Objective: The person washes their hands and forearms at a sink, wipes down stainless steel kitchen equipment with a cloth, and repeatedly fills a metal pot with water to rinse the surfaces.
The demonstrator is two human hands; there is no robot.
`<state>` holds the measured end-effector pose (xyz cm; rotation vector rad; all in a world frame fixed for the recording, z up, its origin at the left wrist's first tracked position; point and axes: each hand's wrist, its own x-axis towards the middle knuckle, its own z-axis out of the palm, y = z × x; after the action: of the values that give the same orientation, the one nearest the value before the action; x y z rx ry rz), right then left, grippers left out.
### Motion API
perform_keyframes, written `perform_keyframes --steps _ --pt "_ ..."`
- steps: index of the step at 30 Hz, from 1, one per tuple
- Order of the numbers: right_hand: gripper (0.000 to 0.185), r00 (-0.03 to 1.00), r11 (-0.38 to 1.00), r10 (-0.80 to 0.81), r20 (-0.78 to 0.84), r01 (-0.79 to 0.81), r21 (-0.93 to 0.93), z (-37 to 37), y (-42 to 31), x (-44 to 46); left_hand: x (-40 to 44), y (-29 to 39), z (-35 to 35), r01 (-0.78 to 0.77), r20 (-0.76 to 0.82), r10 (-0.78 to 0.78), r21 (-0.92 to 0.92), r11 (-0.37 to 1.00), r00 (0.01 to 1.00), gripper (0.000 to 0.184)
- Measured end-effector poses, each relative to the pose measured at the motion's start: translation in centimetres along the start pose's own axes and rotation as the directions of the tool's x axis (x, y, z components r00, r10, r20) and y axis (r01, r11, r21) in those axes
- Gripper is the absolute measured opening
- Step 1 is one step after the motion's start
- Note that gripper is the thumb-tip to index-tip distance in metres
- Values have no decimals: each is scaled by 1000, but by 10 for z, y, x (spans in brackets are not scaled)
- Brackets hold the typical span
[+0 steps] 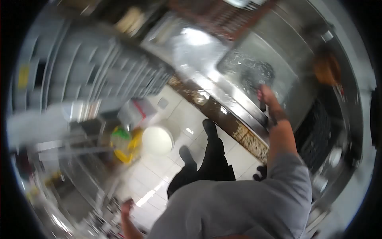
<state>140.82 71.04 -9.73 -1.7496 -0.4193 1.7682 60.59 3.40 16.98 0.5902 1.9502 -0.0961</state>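
My right hand reaches over the metal sink, fingers wrapped round a dark handle. Beyond the fingers a dark round shape lies in the splashing water, seemingly joined to the handle. Motion blur and ripples hide its exact kind. Low on the left, away from the sink, my left hand hangs at my side above the tiled floor. It is small and smeared, so its fingers cannot be made out.
A wet steel counter adjoins the sink, with a reddish-brown rack behind. On the floor side are a white bucket, a yellow and green bag and stacked grey crates. An orange-brown container stands at the right.
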Motion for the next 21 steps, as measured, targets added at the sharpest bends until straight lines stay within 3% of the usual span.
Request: perform_keyframes --steps 1,2,3,4,5,6,7,9,12,15,18,20,21 --pt "18 977 993 -59 207 36 114 -17 8 17 12 -16 -5 -323 74 322 407 855 944 37" --pt "18 987 989 69 142 -87 121 -13 -7 9 -7 41 13 33 -147 -26 47 998 989 34" --pt "19 945 975 40 326 -108 195 -25 -8 17 -13 67 14 118 -171 -129 -68 991 977 30" --pt "23 998 990 42 47 -47 131 0 -29 -14 7 26 12 -22 -162 34 75 997 986 30" --pt "27 980 1000 16 197 -12 -19 -13 -41 -9 1 56 13 119 -221 -98 83 989 970 34" --pt "31 970 988 -98 224 121 -92 -2 -52 -31 -1 62 17 41 -310 -26 42 998 950 38" --pt "32 977 998 -5 212 17 -58 -11 -59 -25 -10 85 20 32 -348 -95 -183 983 933 40" --pt "32 980 999 24 195 -14 -52 -3 -82 -71 -35 111 28 38 -382 -175 -341 939 908 42" --pt "32 987 994 74 141 -61 -93 14 -122 -133 -26 44 64 -10 -356 -170 -452 892 919 44" --pt "33 982 994 -3 187 23 -107 51 -137 -208 -24 -21 118 7 -375 -213 -481 876 902 45" --pt "35 974 963 -83 212 133 -232 97 -131 -282 -26 -83 177 48 -366 -251 -482 875 896 44" --pt "33 968 971 -49 245 104 -215 136 -116 -327 -30 -122 217 83 -326 -134 -165 983 936 44" --pt "33 960 962 -68 273 135 -236 159 -103 -355 -30 -140 242 70 -339 -139 -206 976 931 44"
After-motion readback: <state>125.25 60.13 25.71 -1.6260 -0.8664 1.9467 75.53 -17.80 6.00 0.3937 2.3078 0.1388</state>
